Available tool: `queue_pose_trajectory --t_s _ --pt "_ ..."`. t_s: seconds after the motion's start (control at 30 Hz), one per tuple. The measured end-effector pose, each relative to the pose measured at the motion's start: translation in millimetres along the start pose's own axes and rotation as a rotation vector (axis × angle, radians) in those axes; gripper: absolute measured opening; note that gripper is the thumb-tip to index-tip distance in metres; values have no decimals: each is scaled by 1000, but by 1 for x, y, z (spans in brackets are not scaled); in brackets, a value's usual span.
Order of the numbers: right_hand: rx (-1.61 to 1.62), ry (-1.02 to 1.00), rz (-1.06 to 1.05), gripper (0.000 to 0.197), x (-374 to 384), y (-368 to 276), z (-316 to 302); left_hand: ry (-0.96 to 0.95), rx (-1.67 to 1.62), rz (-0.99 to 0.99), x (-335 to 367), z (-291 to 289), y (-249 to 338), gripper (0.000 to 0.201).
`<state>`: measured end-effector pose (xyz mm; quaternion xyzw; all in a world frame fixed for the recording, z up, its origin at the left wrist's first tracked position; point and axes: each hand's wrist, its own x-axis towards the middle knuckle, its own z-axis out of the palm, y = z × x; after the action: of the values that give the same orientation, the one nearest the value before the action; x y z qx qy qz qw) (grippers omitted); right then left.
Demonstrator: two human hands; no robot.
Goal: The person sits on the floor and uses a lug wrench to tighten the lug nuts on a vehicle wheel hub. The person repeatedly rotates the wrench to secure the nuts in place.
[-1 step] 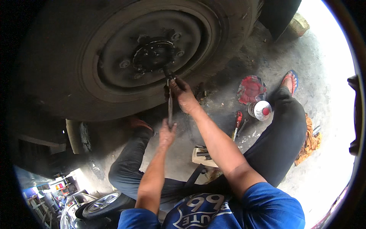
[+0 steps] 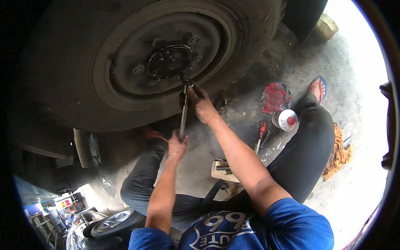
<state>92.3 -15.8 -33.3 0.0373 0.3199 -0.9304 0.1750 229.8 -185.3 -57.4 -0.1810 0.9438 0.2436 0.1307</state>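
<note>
A large dusty wheel [image 2: 125, 50] with a dark hub [image 2: 168, 62] and several bolts stands in front of me. My left hand [image 2: 178, 146] is closed around the lower end of a long metal socket wrench [image 2: 183, 116]. My right hand [image 2: 203, 106] wraps the wrench's upper end, where a dark socket [image 2: 183, 78] points up at the lower edge of the hub. Whether the socket sits on a bolt cannot be made out.
Right of my arm lie a red-handled cutter knife [image 2: 261, 132], a small wrench [image 2: 268, 135], a round can [image 2: 286, 121] and a red-smeared sheet [image 2: 277, 98]. A cream tray [image 2: 220, 173] holds dark sockets. An orange cloth [image 2: 338, 156] lies beyond my right leg.
My left hand has swung slightly left with the wrench's lower end, so the handle tilts more. My right hand stays nearly in place at the upper end.
</note>
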Motion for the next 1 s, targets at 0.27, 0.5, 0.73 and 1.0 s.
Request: queue_pose_trajectory --t_s 0.27,0.5,0.73,1.0 --pt "-833 443 -238 44 -8 -47 36 587 648 265 -51 -221 66 44" --pt "-1094 -102 -900 72 -66 -127 104 716 1075 1130 -56 -271 249 46" --pt "-744 31 -1048 34 -47 -180 62 457 378 1758 -49 -228 337 48" --pt "-403 820 -640 59 24 -119 -120 297 -336 213 -9 -75 208 51"
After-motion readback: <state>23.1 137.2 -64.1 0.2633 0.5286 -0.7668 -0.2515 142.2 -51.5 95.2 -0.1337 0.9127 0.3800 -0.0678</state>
